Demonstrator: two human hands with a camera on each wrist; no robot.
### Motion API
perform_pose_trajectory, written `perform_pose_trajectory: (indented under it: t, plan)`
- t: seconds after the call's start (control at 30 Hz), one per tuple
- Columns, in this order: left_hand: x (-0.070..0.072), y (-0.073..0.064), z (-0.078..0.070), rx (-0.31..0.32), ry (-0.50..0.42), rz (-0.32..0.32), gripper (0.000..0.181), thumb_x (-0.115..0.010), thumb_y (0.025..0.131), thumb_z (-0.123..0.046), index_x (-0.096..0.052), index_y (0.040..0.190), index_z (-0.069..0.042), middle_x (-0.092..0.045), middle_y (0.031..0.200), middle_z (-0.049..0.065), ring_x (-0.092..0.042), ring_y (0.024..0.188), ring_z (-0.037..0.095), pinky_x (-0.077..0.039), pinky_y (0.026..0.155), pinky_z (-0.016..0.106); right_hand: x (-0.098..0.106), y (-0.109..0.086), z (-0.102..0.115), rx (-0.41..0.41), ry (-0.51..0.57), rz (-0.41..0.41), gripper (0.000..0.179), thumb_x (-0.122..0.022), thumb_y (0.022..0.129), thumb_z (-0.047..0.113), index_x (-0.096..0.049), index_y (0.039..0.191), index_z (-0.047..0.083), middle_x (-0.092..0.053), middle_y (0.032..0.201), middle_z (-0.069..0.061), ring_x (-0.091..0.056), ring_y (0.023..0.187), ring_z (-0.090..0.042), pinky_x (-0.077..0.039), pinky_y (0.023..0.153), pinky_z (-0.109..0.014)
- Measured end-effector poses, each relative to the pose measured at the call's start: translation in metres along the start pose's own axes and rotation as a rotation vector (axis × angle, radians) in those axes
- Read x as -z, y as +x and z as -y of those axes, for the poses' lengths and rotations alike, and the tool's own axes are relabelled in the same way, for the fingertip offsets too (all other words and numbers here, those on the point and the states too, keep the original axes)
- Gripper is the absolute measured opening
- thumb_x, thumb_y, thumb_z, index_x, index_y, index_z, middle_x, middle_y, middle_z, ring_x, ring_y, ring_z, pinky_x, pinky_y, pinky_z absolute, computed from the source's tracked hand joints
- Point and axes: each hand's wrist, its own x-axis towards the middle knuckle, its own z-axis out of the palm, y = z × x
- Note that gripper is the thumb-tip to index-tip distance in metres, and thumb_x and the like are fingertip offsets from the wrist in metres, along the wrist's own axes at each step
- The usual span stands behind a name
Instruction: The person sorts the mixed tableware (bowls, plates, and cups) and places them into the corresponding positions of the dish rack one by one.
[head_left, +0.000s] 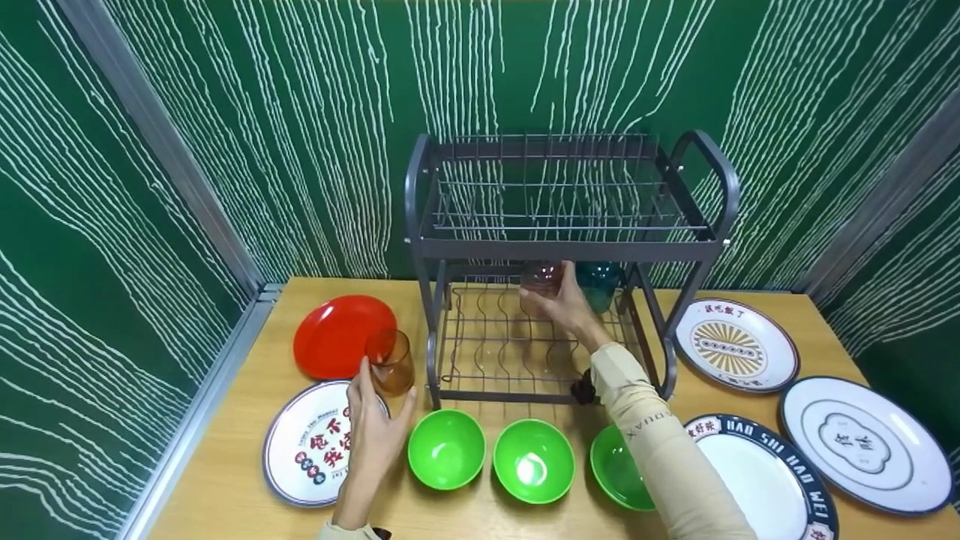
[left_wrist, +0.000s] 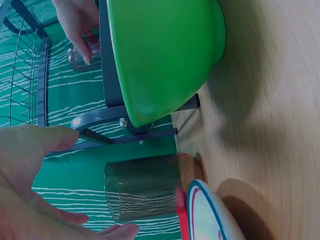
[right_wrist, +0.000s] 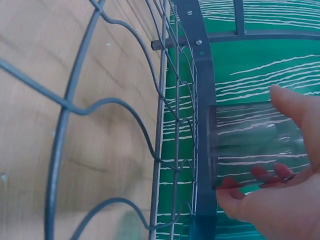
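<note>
My right hand (head_left: 566,304) grips a clear pinkish glass (head_left: 540,276) inside the lower tier of the dark dish rack (head_left: 566,249). The right wrist view has its fingers and thumb round the glass (right_wrist: 247,142), whose end is close over the wire shelf (right_wrist: 175,125). Right beside it on that tier is a teal glass (head_left: 598,286). On the left, my left hand (head_left: 375,427) reaches toward an amber glass (head_left: 396,367) on the table. In the left wrist view its thumb and fingers are spread, with a gap before the amber glass (left_wrist: 142,187).
Along the rack's front stand green bowls (head_left: 448,450), the right one partly behind my sleeve (head_left: 652,435). A red plate (head_left: 330,337) and a white printed plate (head_left: 300,450) lie left. Several more plates (head_left: 862,442) lie right. Behind is a green wall (head_left: 330,150).
</note>
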Motion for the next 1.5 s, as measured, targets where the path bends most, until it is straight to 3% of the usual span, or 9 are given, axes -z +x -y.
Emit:
perform_pose_trajectory:
  t: [0.13,0.4,0.63,1.13,1.5]
  plan:
    - [0.0,0.004,0.001,-0.006,-0.004,-0.002,0.089,-0.076,0.093,-0.019,-0.021,0.159,0.004,-0.033,0.15,0.034,-0.041,0.137,0.05,-0.036,0.112,0.065,0.0,0.004,0.0,-0.042,-0.018,0.009,0.078,-0.074,0.094,0.004,-0.021,0.152,0.006,-0.052,0.137,-0.023,-0.057,0.126,-0.035,-0.048,0.108,-0.043]
    - [-0.001,0.015,0.002,0.035,-0.001,0.021,0.092,-0.075,0.094,-0.019,-0.016,0.161,0.002,-0.032,0.15,0.033,-0.043,0.134,0.049,-0.042,0.109,0.063,-0.003,0.013,-0.009,-0.011,-0.011,0.011,0.087,-0.074,0.09,-0.005,-0.015,0.154,0.003,-0.045,0.144,-0.027,-0.052,0.133,-0.041,-0.042,0.113,-0.047]
    - [-0.003,0.029,0.006,0.057,0.008,0.046,0.096,-0.078,0.091,-0.017,-0.015,0.16,0.004,-0.03,0.15,0.036,-0.042,0.135,0.052,-0.041,0.108,0.066,-0.003,0.012,-0.011,-0.046,0.002,0.024,0.083,-0.075,0.09,-0.004,-0.019,0.15,0.0,-0.043,0.143,-0.027,-0.048,0.135,-0.041,-0.037,0.117,-0.048]
    - [-0.018,0.059,0.016,0.03,0.057,0.018,0.102,-0.086,0.081,-0.011,-0.022,0.159,0.004,-0.035,0.147,0.036,-0.048,0.129,0.051,-0.042,0.109,0.061,-0.004,0.013,-0.011,-0.08,0.041,0.04,0.082,-0.076,0.09,-0.001,-0.02,0.149,0.0,-0.047,0.144,-0.029,-0.052,0.132,-0.042,-0.042,0.113,-0.048]
    - [-0.032,0.068,0.032,-0.032,0.02,-0.07,0.087,-0.085,0.08,-0.006,-0.034,0.15,0.007,-0.046,0.133,0.039,-0.052,0.122,0.054,-0.045,0.104,0.064,-0.003,0.015,-0.012,-0.149,-0.041,0.038,0.092,-0.079,0.091,0.011,-0.015,0.157,0.011,-0.046,0.149,-0.021,-0.051,0.135,-0.034,-0.039,0.116,-0.047]
